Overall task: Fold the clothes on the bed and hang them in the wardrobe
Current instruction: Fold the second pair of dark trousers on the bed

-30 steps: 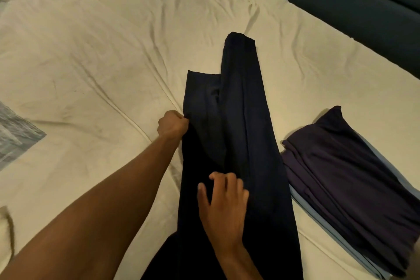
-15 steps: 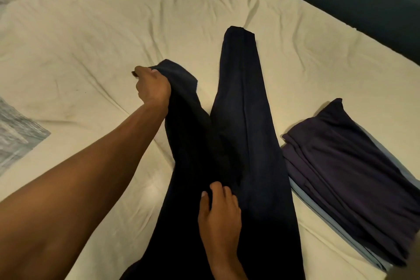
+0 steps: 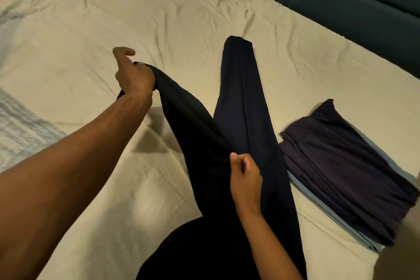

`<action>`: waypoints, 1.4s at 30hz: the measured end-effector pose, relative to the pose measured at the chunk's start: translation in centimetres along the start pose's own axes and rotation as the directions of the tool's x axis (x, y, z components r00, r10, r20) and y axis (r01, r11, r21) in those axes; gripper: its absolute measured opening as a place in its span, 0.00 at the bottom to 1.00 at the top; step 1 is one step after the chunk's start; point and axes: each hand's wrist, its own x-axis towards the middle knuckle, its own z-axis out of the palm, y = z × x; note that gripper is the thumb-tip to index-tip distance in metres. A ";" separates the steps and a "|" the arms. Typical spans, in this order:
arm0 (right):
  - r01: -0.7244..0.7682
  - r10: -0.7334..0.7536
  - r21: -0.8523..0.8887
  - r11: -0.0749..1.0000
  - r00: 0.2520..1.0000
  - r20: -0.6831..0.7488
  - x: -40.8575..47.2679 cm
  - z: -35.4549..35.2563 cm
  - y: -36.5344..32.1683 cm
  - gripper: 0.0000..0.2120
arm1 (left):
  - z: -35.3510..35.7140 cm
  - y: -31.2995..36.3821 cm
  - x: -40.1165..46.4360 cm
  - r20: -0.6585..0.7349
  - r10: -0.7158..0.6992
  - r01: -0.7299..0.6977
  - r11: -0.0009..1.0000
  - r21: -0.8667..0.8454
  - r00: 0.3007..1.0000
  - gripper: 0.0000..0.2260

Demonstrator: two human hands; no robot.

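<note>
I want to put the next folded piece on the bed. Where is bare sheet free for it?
Bare sheet lies beyond the left hand and the dark trousers, up to the far edge. A smaller patch lies between the trousers and the left forearm. The right side is crowded by the folded purple pile.

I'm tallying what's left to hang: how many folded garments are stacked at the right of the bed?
2 visible: a dark purple folded garment on top, and a light blue folded garment beneath it, only its edges showing. More could be hidden between them.
</note>
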 end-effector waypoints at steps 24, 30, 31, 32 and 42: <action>-0.157 0.269 -0.749 0.643 0.963 0.029 -16.0 2.1 7.1 0.19 | -11.0 11.2 -7.9 0.014 0.432 -0.431 0.901 -0.041 0.902 0.23; -0.312 0.220 -0.334 0.889 0.933 -0.284 -17.1 -2.0 4.5 0.07 | -13.7 10.9 -7.6 0.044 0.438 -0.439 0.899 0.004 0.898 0.25; -0.304 0.202 -0.252 0.919 0.911 -0.361 -16.8 -3.1 3.8 0.07 | -14.1 10.8 -7.7 0.061 0.454 -0.456 0.889 0.032 0.889 0.26; -0.295 0.191 -0.194 0.936 0.885 -0.424 -16.1 -4.3 3.0 0.08 | -14.5 10.7 -7.7 0.076 0.467 -0.472 0.879 0.066 0.881 0.26; -0.203 -0.026 -0.518 0.831 0.916 -0.399 -3.0 -18.7 -8.9 0.14 | -15.5 9.9 -5.5 0.088 0.542 -0.531 0.755 0.385 0.836 0.19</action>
